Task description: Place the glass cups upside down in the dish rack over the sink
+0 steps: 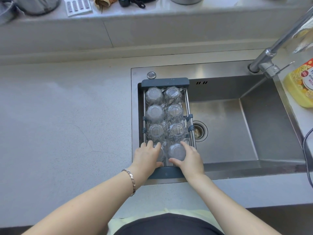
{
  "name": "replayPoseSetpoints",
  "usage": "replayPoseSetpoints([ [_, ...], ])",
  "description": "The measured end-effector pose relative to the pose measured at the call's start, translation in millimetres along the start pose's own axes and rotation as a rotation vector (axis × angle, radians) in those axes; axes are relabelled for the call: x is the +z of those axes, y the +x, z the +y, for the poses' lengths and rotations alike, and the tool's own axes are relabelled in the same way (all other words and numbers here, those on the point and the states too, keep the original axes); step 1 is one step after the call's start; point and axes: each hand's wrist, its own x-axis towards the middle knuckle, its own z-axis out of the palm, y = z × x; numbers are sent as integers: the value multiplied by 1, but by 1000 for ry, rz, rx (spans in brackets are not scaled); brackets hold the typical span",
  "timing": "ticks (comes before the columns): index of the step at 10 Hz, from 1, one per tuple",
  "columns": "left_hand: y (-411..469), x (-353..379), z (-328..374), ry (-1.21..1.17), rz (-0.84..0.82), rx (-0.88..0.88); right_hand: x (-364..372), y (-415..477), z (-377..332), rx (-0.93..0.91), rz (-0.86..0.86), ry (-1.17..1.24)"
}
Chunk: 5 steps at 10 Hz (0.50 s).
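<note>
Both forearms are reaching far over the counter edge: left hand (147, 156) is gripping the near-left glass cup (160, 152), right hand (190, 157) is clasping the near-right cup (176, 151), both sitting inverted in the dish rack (165, 81) spanning the sink's (237, 124) left end.

No text can be read with certainty. The yellow detergent bottle (299, 87) at the right edge of the sink carries a label with a red round badge and some dark characters, but they are too small and partly cut off to read. One upside-down glass cup (173, 95) in the far right place of the dish rack (165, 82) has a small white sticker with thin stripes like a barcode; no numbers are legible on it.
</note>
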Motion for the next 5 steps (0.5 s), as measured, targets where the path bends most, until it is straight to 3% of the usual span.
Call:
replayPoseSetpoints([
  [4,-7,-11,0,-13,10,-2,-31,-1,-16,-160,-341,-520],
  [5,-7,-28,-8,-24,70,17,-45,2,-29,-201,-333,-617],
])
